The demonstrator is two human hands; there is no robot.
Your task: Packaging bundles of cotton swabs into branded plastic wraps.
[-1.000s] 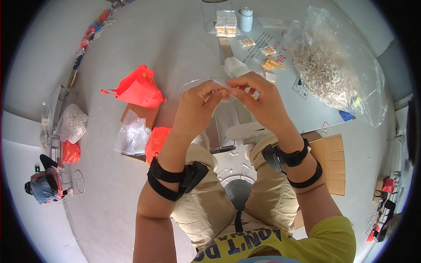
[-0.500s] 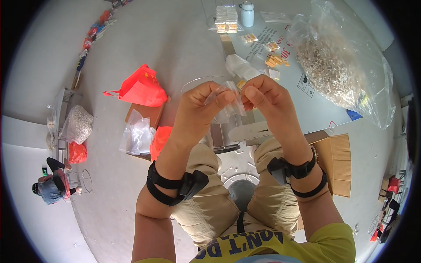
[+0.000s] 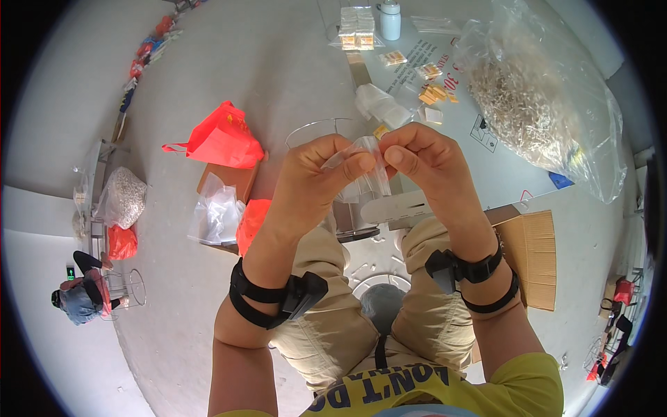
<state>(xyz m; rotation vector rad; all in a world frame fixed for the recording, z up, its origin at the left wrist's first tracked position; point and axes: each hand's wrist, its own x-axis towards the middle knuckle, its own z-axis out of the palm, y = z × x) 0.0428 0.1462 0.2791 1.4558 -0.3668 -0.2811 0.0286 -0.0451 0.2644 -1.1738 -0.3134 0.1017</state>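
Between my two hands is a small clear plastic bag (image 3: 363, 182), held up above my knees. My left hand (image 3: 316, 177) pinches its left side between thumb and fingers. On the right edge, my right hand (image 3: 431, 163) closes thumb against fingertips. Whether anything lies inside the bag I cannot tell. Just beyond my hands, a stack of clear bags (image 3: 382, 105) lies on the table (image 3: 472, 184), with small yellow-orange cards (image 3: 432, 94) and a whitish pad (image 3: 431, 115) beside it.
A large clear bag of small pale pieces (image 3: 521, 97) fills the table's right side. Packed bundles (image 3: 357, 29) and a light-blue bottle (image 3: 390, 21) stand at the back. Left are a red bag (image 3: 224, 137) and a box with plastic bags (image 3: 219, 212). An open carton (image 3: 528, 257) sits right.
My right thumb and fingers have come closer to the left hand and now press on the bag's edge. The bag looks narrower and more folded between the hands.
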